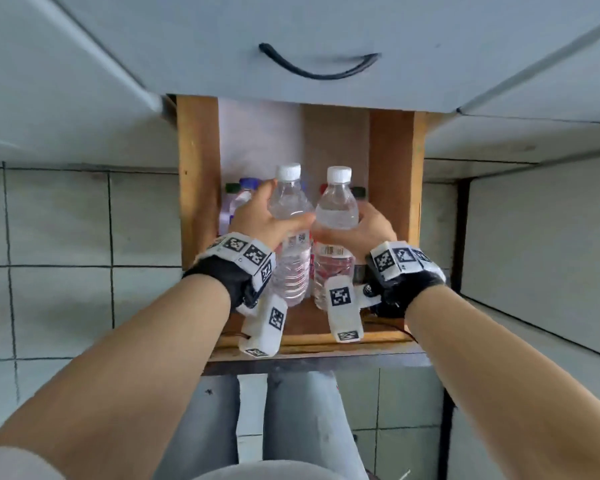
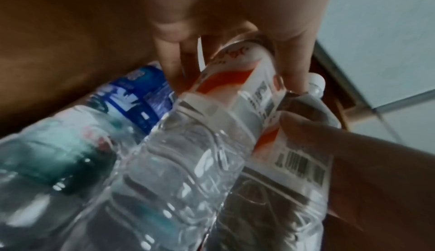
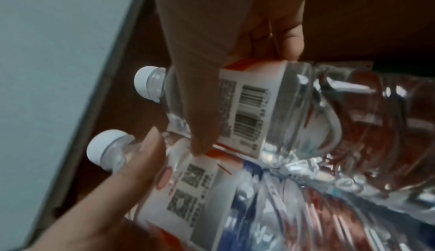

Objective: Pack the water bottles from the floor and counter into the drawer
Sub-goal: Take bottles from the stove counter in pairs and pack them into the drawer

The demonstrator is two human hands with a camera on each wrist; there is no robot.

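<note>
While both are over the open drawer (image 1: 392, 174), I log: left hand (image 1: 264, 220) gripping left bottle (image 1: 289, 216); right hand (image 1: 371, 230) gripping right bottle (image 1: 336, 209); bottles touching, upright.

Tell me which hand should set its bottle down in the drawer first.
Probably the right hand. Its bottle hangs over bare drawer floor near the right wall, with fewer bottles behind it. The left hand holds its bottle beside the packed bottles at back left, so it has less room.

Probably a kitchen: tiled floor (image 1: 59, 216), cabinet drawers (image 1: 319, 36).
</note>
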